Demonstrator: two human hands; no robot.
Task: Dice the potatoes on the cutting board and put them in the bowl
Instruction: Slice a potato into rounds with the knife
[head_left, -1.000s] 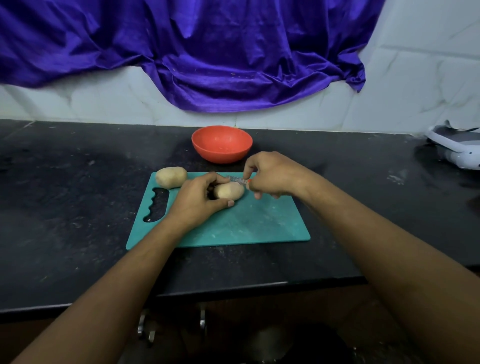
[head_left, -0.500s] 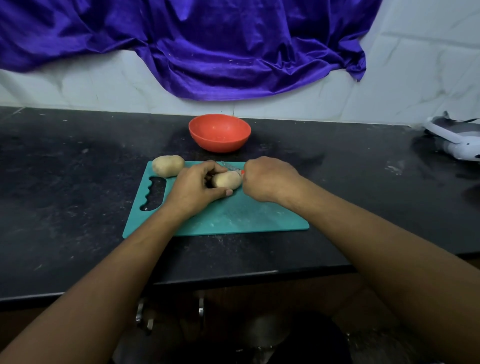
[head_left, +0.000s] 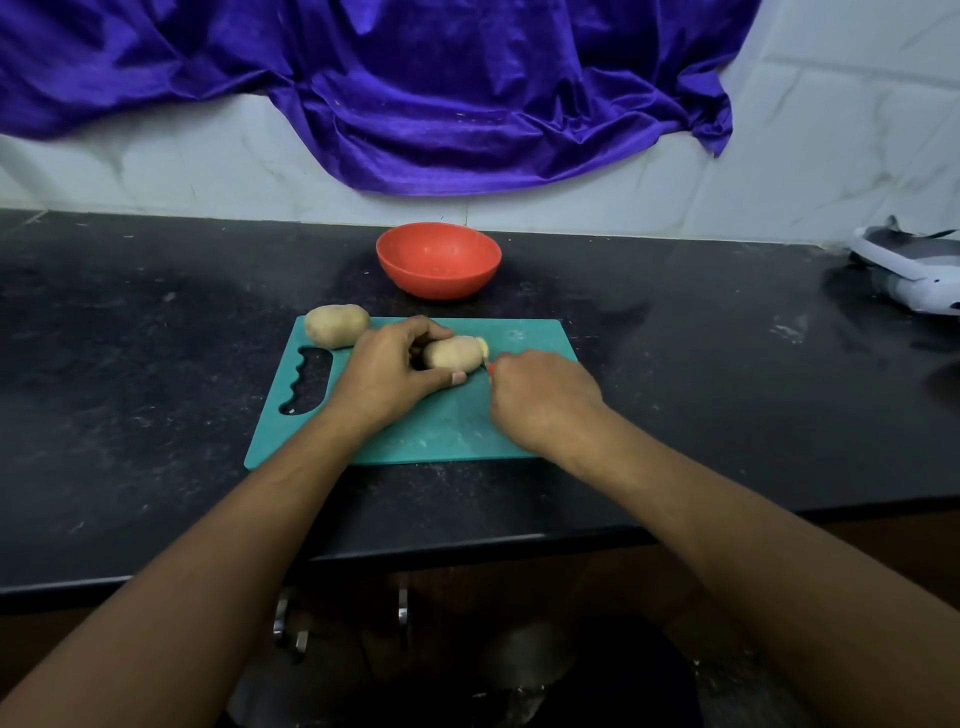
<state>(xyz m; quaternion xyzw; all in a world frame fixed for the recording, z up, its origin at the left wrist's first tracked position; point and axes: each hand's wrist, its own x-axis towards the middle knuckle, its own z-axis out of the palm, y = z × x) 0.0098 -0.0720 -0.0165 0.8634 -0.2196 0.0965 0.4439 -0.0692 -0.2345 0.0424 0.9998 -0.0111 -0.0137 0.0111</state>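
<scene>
Nearest, on the front right of the teal cutting board (head_left: 441, 436): right hand (head_left: 543, 397), knuckles up, fingers curled tight round a knife (head_left: 490, 367); only a sliver of orange handle showing at the thumb side; blade hidden or too thin to make out. Just left of it and slightly farther back: left hand (head_left: 387, 371), fingers arched over the cut potato (head_left: 451, 354), thumb tucked along its front, pinning it to the board near the middle.

Key relation: potato lying on its side, long axis left to right across the board, roughly square to the knife hand; free end pointing right, straight at the right hand and just beside it, hardly a gap between; other end covered by the left fingers. Right hand nearer the working end; left hand the anchor. Probably an early slice in hand; no dice on the board, none visible in the bowl.

Look of the potato: oval, dull tan skin, unpeeled; pale yellow flesh bared at the right tip, as if from a thin slice parted or parting.

Farther back, at the board's far left corner: whole potato (head_left: 336, 325), uncut, just clear of the left hand. Beyond the far edge, on the black counter (head_left: 156, 364): orange bowl (head_left: 439, 270), upright, apart from the board. Behind: purple cloth (head_left: 467, 104) over a white wall.
</scene>
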